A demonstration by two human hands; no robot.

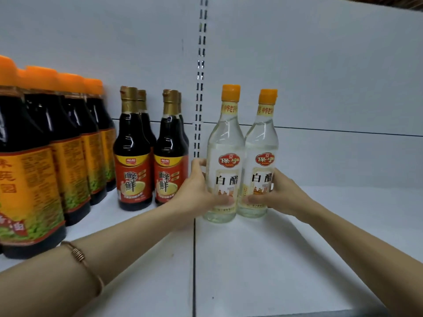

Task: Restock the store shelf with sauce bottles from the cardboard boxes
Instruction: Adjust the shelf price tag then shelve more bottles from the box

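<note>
Left grip (196, 191) is wrapped round the left vinegar bottle (224, 165); right grip (280, 193) round the right vinegar bottle (261, 161). Both bottles stand upright and touching on the shelf (263, 259), at 12 o'clock from the wearer. Dark sauce bottles (151, 154) stand at 10 o'clock. Judged step: placing the pair. Next: slide them back to the rear panel, let go, fetch more. No boxes in view.

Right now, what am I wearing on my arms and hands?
Both forearms are bare, with no sleeves in view. The left wrist carries a thin rose-gold bangle with a coiled wire section. The right arm and both hands show no jewellery or gloves.
</note>
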